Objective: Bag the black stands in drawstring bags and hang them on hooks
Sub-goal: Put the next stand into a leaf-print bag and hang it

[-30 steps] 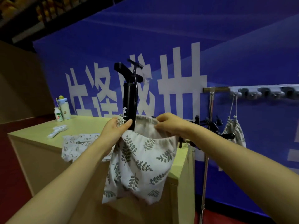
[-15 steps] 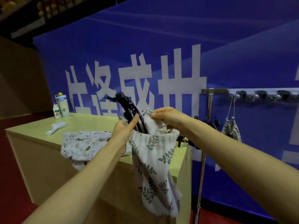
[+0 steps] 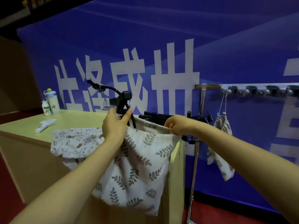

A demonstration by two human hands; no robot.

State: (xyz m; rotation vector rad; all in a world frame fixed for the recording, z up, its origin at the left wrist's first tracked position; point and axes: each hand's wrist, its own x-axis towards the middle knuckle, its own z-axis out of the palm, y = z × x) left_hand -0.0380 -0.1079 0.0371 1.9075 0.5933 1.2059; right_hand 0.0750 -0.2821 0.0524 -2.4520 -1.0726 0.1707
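A white drawstring bag (image 3: 139, 167) with grey leaf print hangs in front of the table's near corner. My left hand (image 3: 115, 125) grips its left rim together with the black stand (image 3: 123, 101), whose upper part and curved arm stick out of the bag's mouth. My right hand (image 3: 175, 125) pinches the right rim, holding the mouth stretched wide. More black stands (image 3: 158, 117) lie on the table behind the bag. At the right, a filled leaf-print bag (image 3: 222, 126) hangs by its cord from the hook rail (image 3: 258, 90).
A pale green table (image 3: 77, 120) carries a second printed bag (image 3: 76, 143) lying flat, a white brush (image 3: 46, 125), a small bottle (image 3: 46, 109) and a flask (image 3: 52, 101). A metal pole (image 3: 196, 152) holds up the rail. A blue banner (image 3: 161, 46) stands behind.
The bag's mouth, bunched half a second ago, is now pulled wide between both hands. The stand has tilted and sits lower in the bag than one second ago.
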